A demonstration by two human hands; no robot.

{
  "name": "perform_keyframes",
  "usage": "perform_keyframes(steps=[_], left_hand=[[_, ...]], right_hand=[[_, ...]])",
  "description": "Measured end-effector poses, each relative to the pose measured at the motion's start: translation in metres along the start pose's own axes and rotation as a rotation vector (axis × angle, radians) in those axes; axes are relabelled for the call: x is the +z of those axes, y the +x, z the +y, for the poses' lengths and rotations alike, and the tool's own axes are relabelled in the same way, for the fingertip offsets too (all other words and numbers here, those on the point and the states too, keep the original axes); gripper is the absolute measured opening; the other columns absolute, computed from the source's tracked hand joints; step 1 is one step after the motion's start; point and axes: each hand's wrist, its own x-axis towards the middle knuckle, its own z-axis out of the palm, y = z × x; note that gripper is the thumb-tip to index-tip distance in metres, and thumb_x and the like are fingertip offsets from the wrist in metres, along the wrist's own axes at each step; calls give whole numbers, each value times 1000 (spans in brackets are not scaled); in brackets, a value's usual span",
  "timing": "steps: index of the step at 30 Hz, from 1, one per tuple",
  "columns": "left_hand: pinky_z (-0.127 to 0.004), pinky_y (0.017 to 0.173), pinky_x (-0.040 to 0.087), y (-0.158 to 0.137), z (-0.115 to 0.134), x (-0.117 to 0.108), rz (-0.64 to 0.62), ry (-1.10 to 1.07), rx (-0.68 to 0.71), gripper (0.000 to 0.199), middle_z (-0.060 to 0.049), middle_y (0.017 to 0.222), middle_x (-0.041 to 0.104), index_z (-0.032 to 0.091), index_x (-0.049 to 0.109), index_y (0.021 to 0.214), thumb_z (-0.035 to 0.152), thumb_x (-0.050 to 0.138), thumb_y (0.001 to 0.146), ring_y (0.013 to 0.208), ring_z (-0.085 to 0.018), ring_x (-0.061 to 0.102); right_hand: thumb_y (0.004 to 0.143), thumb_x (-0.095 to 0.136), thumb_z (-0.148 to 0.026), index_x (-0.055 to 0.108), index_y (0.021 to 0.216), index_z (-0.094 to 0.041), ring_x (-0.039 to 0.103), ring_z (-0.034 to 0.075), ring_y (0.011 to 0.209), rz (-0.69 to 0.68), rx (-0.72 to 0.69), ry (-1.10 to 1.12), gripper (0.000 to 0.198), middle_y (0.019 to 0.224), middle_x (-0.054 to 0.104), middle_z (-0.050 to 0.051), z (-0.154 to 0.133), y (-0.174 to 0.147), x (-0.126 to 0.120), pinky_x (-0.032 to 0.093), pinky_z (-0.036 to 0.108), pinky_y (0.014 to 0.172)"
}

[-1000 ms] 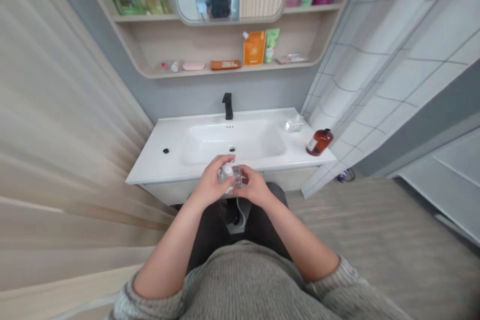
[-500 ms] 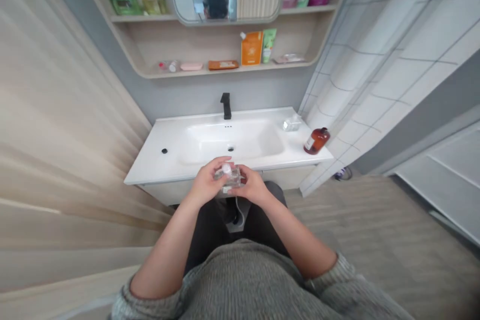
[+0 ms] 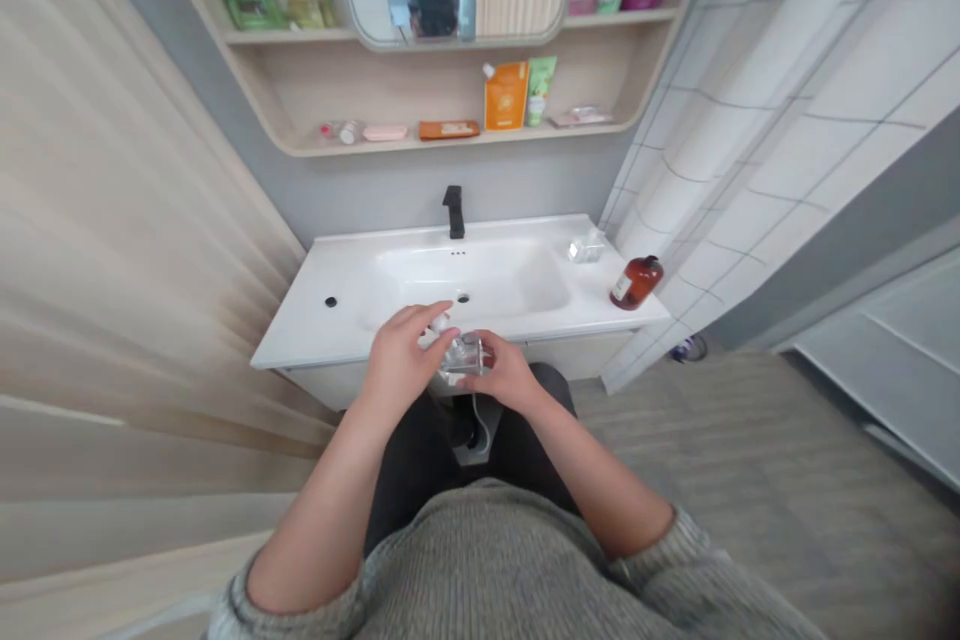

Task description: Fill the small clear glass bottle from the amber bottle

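In front of the sink's near edge my right hand [image 3: 504,372] grips a small clear bottle [image 3: 466,355] from its right side, thumb and fingers around it. My left hand [image 3: 409,355] pinches a white cap or pump top [image 3: 441,322] between thumb and fingers, just up and left of the bottle. Whether its lower end is still inside the bottle neck I cannot tell. The white sink [image 3: 397,295] lies beyond both hands, its black faucet [image 3: 454,212] at the back.
On the counter's right side stand another clear bottle [image 3: 585,247] and an amber bottle [image 3: 636,282]. A shelf holds an orange pouch [image 3: 506,97], a green tube [image 3: 539,92] and a pink soap bar [image 3: 385,133]. A pleated curtain [image 3: 135,250] hangs at left.
My left hand has shifted left and slightly up, taking the white top away from over the bottle's middle. My right hand keeps the bottle in nearly the same place.
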Motion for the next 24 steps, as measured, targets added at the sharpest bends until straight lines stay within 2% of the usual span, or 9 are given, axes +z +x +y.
perform_keyframes(steps=[3,7,13,18,20,24], left_hand=[[-40,96,65,2,-7,3,-60,-90,-44,35,-5,110,85,28,85,134,31,82,100,98,-24,79],[-40,94,65,1,-12,7,-48,-174,-119,37,-5,110,86,27,85,135,35,83,98,96,-24,78],[-44,101,64,2,-8,6,-25,-197,-144,38,-6,112,86,29,87,133,34,85,95,101,-26,79],[-43,99,65,1,-14,6,-116,-345,-188,36,-8,117,87,27,89,128,35,86,93,103,-26,79],[-43,100,65,-2,-19,5,-37,-366,-228,37,-9,118,87,26,89,127,38,89,91,105,-26,79],[-42,102,63,-15,-47,-8,285,-406,-343,42,-9,117,85,22,85,120,43,93,85,109,-26,79]], right_hand=[[63,104,-35,74,132,-24,80,30,112,-20,-10,1,76,126,83,8,0,0,0,66,47,103],[61,106,-37,74,130,-25,80,30,110,-17,2,4,77,124,83,7,0,-1,-1,67,47,103],[63,105,-38,74,129,-25,80,30,108,-16,-11,2,74,121,83,7,1,0,-1,67,47,102],[63,105,-37,74,131,-26,80,30,111,-21,-6,0,76,124,83,7,4,0,0,66,48,104],[63,106,-37,74,130,-25,80,30,112,-21,-4,13,76,125,83,7,5,1,0,66,48,106],[62,106,-38,75,128,-25,81,31,112,-12,18,48,73,125,83,8,7,2,-2,66,50,107]])
